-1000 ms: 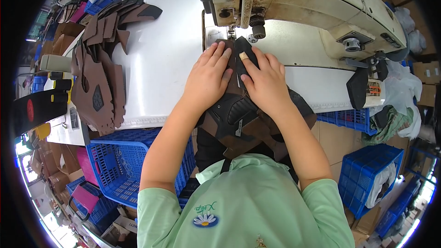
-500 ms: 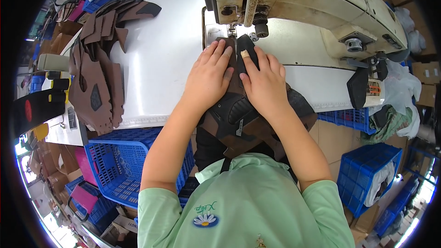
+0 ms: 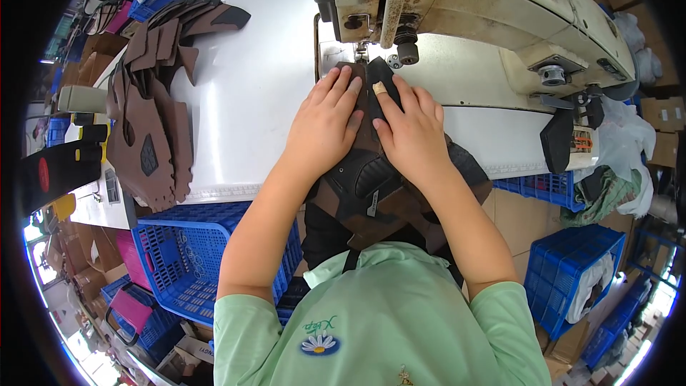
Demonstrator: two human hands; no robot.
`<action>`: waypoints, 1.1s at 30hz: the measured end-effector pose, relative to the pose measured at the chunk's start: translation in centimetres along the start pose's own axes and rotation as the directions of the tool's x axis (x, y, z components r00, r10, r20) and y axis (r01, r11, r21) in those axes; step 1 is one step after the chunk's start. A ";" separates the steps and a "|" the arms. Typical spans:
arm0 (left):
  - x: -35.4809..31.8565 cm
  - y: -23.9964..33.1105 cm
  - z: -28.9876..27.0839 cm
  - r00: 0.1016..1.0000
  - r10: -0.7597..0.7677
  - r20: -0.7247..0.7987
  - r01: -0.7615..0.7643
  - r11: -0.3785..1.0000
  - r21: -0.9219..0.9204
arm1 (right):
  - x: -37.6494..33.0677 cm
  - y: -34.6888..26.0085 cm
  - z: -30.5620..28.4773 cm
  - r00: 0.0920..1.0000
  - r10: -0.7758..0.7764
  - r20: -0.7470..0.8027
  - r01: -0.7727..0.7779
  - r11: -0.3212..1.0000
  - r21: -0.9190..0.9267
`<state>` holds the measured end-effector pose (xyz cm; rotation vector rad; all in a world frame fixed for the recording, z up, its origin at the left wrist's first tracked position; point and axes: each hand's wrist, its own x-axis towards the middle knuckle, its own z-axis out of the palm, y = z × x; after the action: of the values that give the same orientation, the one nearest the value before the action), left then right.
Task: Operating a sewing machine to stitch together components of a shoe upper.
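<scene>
Both hands lie on a brown and black sewn shoe upper (image 3: 373, 204), whose far end reaches up to the presser foot (image 3: 362, 50) of an industrial sewing machine (image 3: 471, 7). My left hand (image 3: 325, 118) presses flat on the brown strip left of the seam, fingers stretched forward. On the right, my right hand (image 3: 414, 129) rests on the black strip (image 3: 381, 71), fingers extended, with a tan wrap around the index finger. The near part of the upper hangs over the table edge toward my lap. My hands hide some of its middle.
A pile of brown cut pieces (image 3: 139, 143) lies at the left of the white table (image 3: 236, 100). Below it stands a blue plastic crate (image 3: 189, 250); another blue crate (image 3: 564, 279) sits at the lower right. A black piece (image 3: 556, 139) hangs by the machine's right end.
Hardly anything differs. The machine and table sit very slightly shifted in the picture, and both hands stay flat on the shoe upper.
</scene>
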<state>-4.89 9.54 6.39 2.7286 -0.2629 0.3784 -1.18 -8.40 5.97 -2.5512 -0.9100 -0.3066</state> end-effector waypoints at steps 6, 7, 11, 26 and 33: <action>0.0 0.1 0.0 1.000 -0.002 0.004 0.002 1.000 0.001 | 0.1 0.2 -0.1 1.000 -0.026 -0.003 0.026 0.999 0.021; 0.0 0.1 0.0 1.000 -0.004 0.003 0.004 1.000 0.000 | 0.1 0.2 -0.1 1.000 -0.030 -0.007 0.030 0.999 0.023; 0.1 0.1 -0.1 1.000 0.001 0.009 -0.002 1.000 0.004 | 0.3 0.2 -0.2 0.999 -0.032 -0.004 0.032 0.999 0.028; 1.3 -0.9 0.0 1.000 0.031 0.000 -0.031 0.999 0.015 | 1.5 0.6 0.4 0.999 -0.042 -0.011 0.042 0.999 0.024; 1.8 -1.2 0.0 1.000 0.029 -0.003 -0.029 1.000 0.010 | 2.1 0.7 0.6 0.999 -0.044 -0.019 0.044 0.999 0.007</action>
<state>-2.87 10.44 6.52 2.7361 -0.3013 0.3925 0.94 -7.48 5.88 -2.5204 -0.9598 -0.3389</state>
